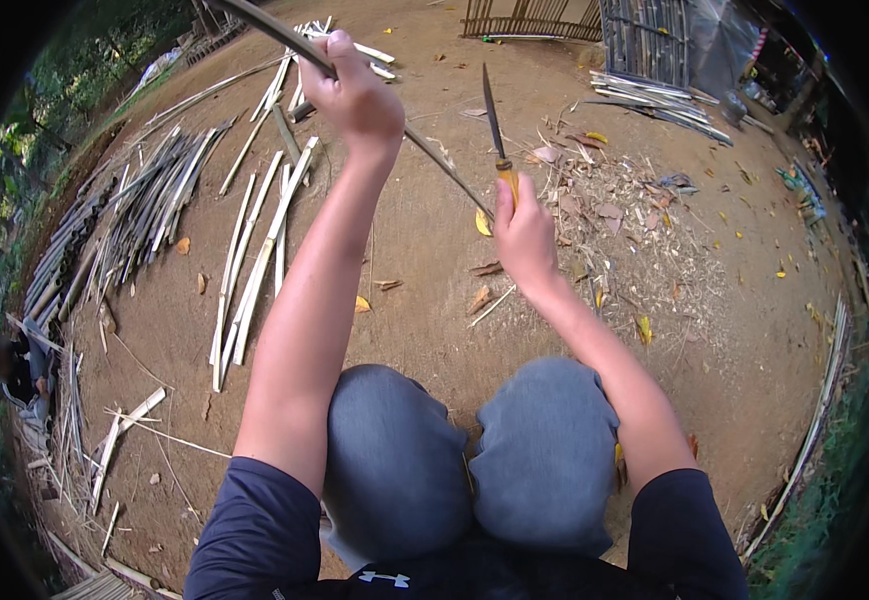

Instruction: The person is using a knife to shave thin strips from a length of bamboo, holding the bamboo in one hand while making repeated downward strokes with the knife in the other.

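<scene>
My left hand [357, 100] is raised far forward, its fingers closed around a long, dark, thin bamboo strip [437, 152]. The strip slants from the upper left edge down to beside my right hand [528, 235]. That hand grips a knife [495, 115] by its yellowish wooden handle, with the narrow dark blade pointing up and away from me. Whether the strip's lower end touches the right hand, I cannot tell. Both forearms reach out over my bent knees [400, 460] in blue jeans.
Shavings [655, 240] and dry leaves litter the dirt on the right. Pale split strips [260, 270] lie at left, beside a heap of dark bamboo strips [155, 200]. More strips [660, 100] lie near a bamboo panel [645, 42] at the back. Another person [30, 370] is at the far left edge.
</scene>
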Tool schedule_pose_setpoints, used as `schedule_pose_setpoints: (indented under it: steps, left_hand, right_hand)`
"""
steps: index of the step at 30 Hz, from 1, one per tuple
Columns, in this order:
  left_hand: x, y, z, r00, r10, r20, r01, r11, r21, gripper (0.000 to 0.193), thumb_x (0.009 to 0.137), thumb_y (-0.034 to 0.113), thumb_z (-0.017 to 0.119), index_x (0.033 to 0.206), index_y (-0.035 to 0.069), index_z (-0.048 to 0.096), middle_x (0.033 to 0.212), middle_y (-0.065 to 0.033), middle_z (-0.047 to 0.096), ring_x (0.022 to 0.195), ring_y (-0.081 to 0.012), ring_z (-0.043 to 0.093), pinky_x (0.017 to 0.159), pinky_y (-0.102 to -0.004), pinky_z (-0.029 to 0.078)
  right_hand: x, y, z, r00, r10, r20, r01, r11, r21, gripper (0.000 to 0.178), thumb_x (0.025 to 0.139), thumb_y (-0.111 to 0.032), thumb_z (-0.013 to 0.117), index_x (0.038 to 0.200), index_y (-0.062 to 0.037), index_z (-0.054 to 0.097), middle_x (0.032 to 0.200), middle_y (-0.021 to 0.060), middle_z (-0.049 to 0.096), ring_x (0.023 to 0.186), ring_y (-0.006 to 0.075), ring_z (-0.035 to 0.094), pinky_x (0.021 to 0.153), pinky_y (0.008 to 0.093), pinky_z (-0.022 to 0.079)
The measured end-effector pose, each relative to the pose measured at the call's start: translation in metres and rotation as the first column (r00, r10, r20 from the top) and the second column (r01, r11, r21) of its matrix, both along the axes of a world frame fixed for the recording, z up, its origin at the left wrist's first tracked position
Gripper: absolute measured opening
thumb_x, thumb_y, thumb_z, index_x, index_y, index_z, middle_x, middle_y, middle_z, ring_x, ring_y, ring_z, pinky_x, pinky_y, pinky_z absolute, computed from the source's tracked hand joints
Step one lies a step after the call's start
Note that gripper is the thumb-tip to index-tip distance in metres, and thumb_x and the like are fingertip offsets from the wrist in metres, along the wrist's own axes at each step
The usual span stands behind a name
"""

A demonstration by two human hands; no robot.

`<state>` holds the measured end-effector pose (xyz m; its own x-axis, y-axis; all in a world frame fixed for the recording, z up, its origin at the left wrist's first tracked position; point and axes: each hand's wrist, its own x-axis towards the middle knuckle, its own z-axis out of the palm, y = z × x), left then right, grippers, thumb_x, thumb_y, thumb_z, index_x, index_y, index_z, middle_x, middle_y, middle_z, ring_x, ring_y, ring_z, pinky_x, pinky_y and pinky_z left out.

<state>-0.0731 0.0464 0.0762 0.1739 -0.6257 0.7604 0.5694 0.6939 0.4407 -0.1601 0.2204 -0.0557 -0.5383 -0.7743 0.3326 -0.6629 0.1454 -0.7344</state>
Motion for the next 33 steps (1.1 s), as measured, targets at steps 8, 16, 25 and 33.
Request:
schedule_pose_setpoints:
  steps: [8,16,25,33]
  left_hand:
    - [-0.005,0.01,-0.001,1.0,0.002,0.001,-0.002,1.0,-0.023,0.032,0.103,0.029,0.051,0.082,0.006,0.045,0.065,0.0036,0.039,0.058,-0.0057,0.036,0.053,-0.0265,0.03]
    - [-0.005,0.016,-0.001,0.999,-0.016,0.029,0.018,0.999,-0.046,0.033,0.104,0.028,0.051,0.081,0.006,0.045,0.066,0.0027,0.04,0.06,-0.0058,0.037,0.054,-0.026,0.031]
    - [-0.007,0.015,-0.001,1.0,0.013,-0.007,-0.013,0.999,-0.041,0.033,0.103,0.029,0.053,0.082,0.004,0.047,0.064,0.0035,0.041,0.059,-0.0054,0.036,0.053,-0.0255,0.029]
    - [-0.008,0.017,-0.002,1.0,0.008,0.004,-0.008,0.999,-0.033,0.034,0.102,0.03,0.054,0.081,0.004,0.048,0.066,0.003,0.041,0.061,-0.006,0.037,0.054,-0.027,0.031]
  right_hand:
    - [-0.003,0.003,0.006,0.998,-0.03,-0.048,0.032,0.998,0.048,0.026,0.107,-0.021,0.042,0.101,0.0005,0.056,0.058,0.009,0.058,0.04,0.0162,0.054,0.033,0.0282,0.039]
    - [-0.01,0.01,0.017,0.995,-0.085,-0.043,0.085,0.996,-0.001,0.031,0.107,-0.025,0.043,0.1,0.0008,0.058,0.06,0.0116,0.061,0.044,0.021,0.06,0.038,0.0338,0.045]
    - [-0.004,0.018,0.016,0.987,-0.066,-0.149,0.055,0.996,-0.077,0.03,0.106,-0.025,0.045,0.104,0.0028,0.056,0.063,0.0175,0.062,0.052,0.0318,0.065,0.046,0.0407,0.05]
    - [-0.011,0.012,-0.001,0.995,-0.062,-0.079,0.067,0.996,0.058,0.027,0.106,-0.024,0.044,0.098,-0.0005,0.054,0.066,0.0166,0.065,0.056,0.0304,0.067,0.046,0.0407,0.05]
